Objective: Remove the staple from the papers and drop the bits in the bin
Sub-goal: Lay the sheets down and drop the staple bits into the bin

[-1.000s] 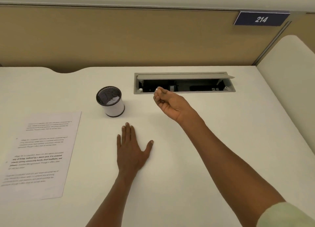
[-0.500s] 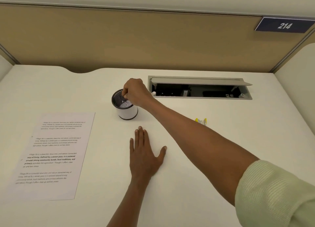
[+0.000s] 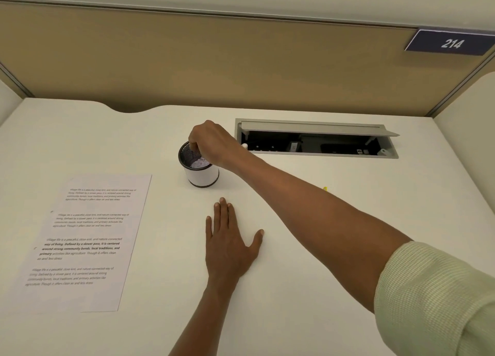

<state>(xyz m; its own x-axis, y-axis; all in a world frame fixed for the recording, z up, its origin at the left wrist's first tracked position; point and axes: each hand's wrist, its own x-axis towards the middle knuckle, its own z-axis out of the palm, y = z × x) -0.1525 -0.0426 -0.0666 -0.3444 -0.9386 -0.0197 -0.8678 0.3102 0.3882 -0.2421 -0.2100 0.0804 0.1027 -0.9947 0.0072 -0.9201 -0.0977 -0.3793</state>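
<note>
Shifted over the bin (image 3: 199, 165), right hand (image 3: 214, 144) dips fingers in (left hand (image 3: 227, 238) flat).

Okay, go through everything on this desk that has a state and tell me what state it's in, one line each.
bin: upright, holds pale scraps
right hand: over the bin, fingers curled down into its mouth; any staple bit too small to see
left hand: flat on the desk, fingers straight
papers: lying flat, printed side up, untouched
cable hatch: lid propped open

A white counter (image 3: 348, 248) meets a tan fabric partition wall (image 3: 214, 61). A grey recessed cable box (image 3: 316, 137) sits open in it. A dark blue plaque reading 214 (image 3: 451, 43) hangs upper right.
</note>
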